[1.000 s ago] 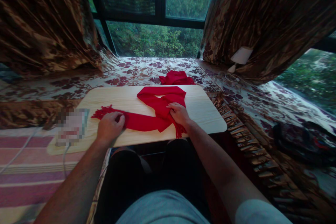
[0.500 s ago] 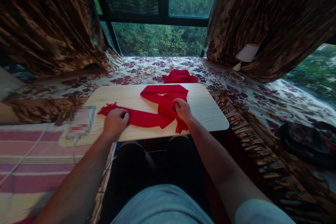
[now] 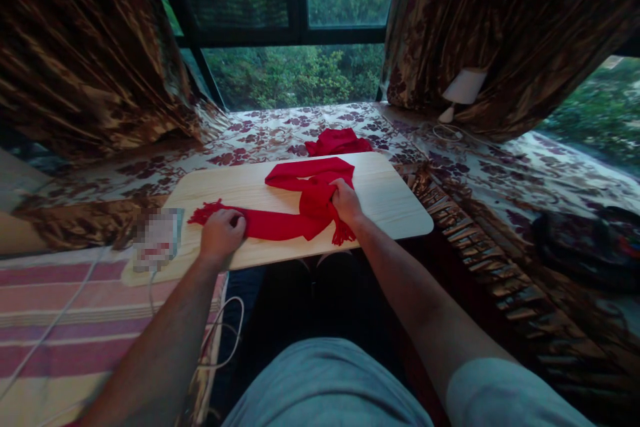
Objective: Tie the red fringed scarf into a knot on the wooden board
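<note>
A red scarf [image 3: 277, 225] with fringed ends lies on the pale wooden table [image 3: 385, 197], looped at the back and crossed over itself on the right. My left hand [image 3: 223, 233] rests on the scarf's left part, beside the fringe, with its fingers curled down on the cloth. At the crossing, my right hand [image 3: 346, 201] grips the scarf between thumb and fingers, just above the other fringe. The fingertips of both hands are partly hidden.
Behind the table, a heap of red cloth [image 3: 339, 141] lies on the flowered cover. A blurred-out flat item [image 3: 157, 240] with a cable sits at the table's left end. Farther right stand a small white lamp [image 3: 464, 87] and a dark object [image 3: 585, 247].
The view has shifted and tilted slightly. Both hands stay at about the same places on the scarf, and the right fingers have shifted a little at the crossing.
</note>
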A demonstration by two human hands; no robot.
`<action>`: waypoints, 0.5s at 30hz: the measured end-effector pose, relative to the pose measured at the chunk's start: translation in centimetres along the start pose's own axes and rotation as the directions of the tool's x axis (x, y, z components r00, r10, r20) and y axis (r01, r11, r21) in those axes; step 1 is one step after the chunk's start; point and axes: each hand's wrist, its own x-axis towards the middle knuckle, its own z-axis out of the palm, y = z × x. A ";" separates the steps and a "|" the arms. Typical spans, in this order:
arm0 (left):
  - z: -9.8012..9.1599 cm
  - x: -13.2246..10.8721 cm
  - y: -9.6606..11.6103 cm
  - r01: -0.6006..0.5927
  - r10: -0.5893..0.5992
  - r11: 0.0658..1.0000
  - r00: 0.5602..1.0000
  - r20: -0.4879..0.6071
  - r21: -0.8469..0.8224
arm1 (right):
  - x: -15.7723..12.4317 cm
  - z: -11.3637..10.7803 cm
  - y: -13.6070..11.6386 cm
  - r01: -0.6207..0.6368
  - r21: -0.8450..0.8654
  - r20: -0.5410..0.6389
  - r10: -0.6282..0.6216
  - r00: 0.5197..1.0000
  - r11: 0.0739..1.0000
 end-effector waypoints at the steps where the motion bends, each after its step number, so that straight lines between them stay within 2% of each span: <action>1: 0.0 0.0 0.0 -0.003 0.003 1.000 1.000 -0.001 0.004 | 0.0 0.0 0.0 -0.015 0.000 -0.010 0.015 1.000 1.000; 8: 0.1 0.1 -0.2 -0.009 0.009 1.000 1.000 -0.006 -0.011 | 0.0 -0.1 -0.2 -0.065 -0.019 -0.025 0.065 0.998 0.998; 15: -0.2 -0.1 0.1 -0.056 0.055 0.998 0.998 -0.013 -0.026 | -0.1 -0.2 -0.2 -0.010 -0.054 -0.012 0.009 1.000 0.998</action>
